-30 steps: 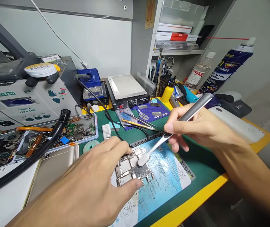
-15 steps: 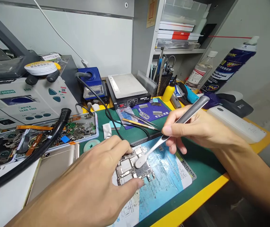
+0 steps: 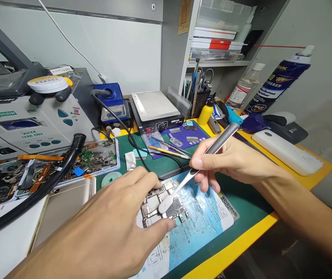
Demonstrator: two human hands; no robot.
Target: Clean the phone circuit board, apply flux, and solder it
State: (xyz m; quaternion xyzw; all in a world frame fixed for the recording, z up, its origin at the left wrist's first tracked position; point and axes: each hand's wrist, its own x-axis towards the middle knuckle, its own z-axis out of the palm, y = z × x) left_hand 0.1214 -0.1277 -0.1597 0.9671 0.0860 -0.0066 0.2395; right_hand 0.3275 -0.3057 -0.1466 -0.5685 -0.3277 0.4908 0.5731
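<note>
A small phone circuit board (image 3: 153,203) lies on a blue and white printed sheet (image 3: 203,217). My left hand (image 3: 125,217) holds the board by its edges, thumb at the near side and fingers at the far side, covering its left part. My right hand (image 3: 215,162) grips a toothbrush (image 3: 187,176) with a grey and black handle and white neck, pinched like a pen. The brush head rests face down on the middle of the board, so its bristles are hidden. Beside it sits a dark square chip (image 3: 174,207).
Tweezers and a yellow-handled tool (image 3: 168,152) lie beyond the board, near a heating plate (image 3: 157,106). A black hose (image 3: 58,178) crosses the left side over a tray of parts (image 3: 118,155). A white power bank-like block (image 3: 288,151) lies at right, below a spray can (image 3: 279,83).
The toothbrush head has slid left and slightly nearer across the board, and my right hand has shifted left with it. My left hand stays on the board. The whole view has shifted slightly.
</note>
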